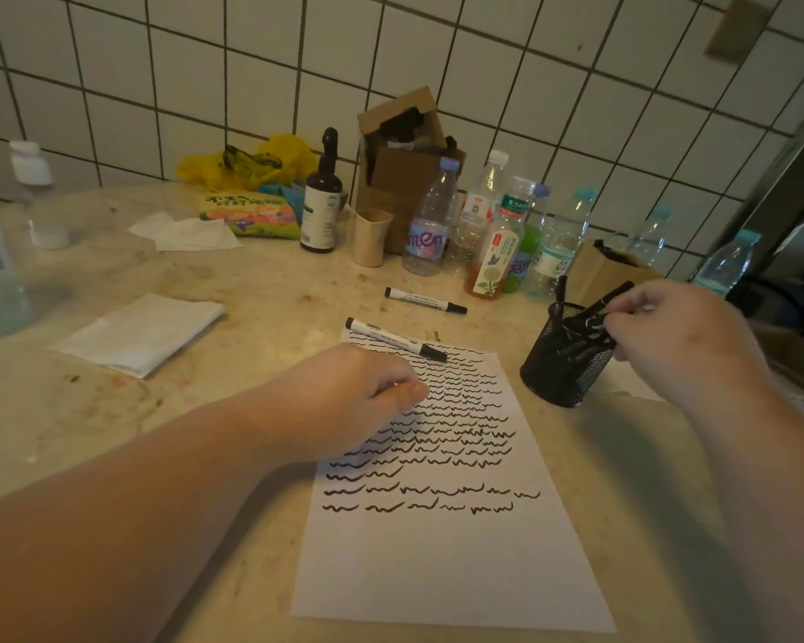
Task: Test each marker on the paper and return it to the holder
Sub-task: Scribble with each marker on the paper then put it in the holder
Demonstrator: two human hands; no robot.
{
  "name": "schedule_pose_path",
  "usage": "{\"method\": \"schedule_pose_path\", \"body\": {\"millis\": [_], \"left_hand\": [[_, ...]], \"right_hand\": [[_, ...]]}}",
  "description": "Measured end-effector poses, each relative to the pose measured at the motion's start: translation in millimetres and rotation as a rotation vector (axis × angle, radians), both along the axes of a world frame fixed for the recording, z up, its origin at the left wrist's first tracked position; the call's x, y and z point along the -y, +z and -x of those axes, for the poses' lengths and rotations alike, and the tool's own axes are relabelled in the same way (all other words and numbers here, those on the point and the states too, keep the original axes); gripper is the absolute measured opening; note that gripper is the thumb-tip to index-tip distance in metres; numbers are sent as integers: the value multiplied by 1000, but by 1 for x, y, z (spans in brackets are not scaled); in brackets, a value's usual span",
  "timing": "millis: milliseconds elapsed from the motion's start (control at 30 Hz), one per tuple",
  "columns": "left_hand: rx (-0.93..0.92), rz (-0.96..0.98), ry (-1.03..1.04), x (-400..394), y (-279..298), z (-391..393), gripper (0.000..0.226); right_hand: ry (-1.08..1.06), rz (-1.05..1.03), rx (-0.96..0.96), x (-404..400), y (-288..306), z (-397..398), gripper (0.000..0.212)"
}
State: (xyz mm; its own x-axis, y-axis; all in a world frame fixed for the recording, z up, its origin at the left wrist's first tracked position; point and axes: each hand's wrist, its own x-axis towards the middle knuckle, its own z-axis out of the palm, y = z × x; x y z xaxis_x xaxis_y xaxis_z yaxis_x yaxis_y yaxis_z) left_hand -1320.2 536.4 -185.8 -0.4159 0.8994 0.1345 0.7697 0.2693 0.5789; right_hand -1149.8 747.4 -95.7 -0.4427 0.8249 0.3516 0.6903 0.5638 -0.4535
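Lying nearest on the stone table (646, 573) is the sheet of paper (442, 568), its near part blank and the rest filled with row upon row of black squiggles, so a good many test strokes are evidently done and room remains for only a few more rows.

Resting on the left side of the sheet is the left hand (344, 401), fingers curled under and thumb tucked against them; it seems to steady the page, and nothing shows in its grip.

Right of the paper stands the black mesh holder (562, 364), several dark markers poking out of it. Just above its rim the right hand (678, 336) pinches a marker in the holder (599, 304) between thumb and fingertips; whether it is going in or coming out I cannot tell.

Farther off, a capped white marker (395, 339) lies across the far edge of the sheet, and a second white marker (425, 300) lies on the table just beyond. Judging by that, these two remain to be returned, perhaps also tested.

Along the tiled wall stand plastic bottles (430, 225), a brown dropper bottle (321, 201) and a cardboard box (405, 178).
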Motion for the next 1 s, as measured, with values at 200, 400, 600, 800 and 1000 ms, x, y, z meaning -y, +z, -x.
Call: {"method": "schedule_pose_path", "body": {"millis": [200,400,600,800,1000], "left_hand": [[-4,6,-4,-1,-1,0,29],[2,5,-26,-3,-1,0,29],[-45,29,-36,-6,0,-2,32],[-134,55,-30,-7,1,0,37],[-144,64,-29,-7,3,0,36]], "right_hand": [[94,7,-160,-9,7,24,3],[89,-273,-4,1,-3,38,39],[485,-173,321,36,-46,90,23],[478,-61,393,31,-90,143,38],[393,-39,440,38,-90,149,35]]}}
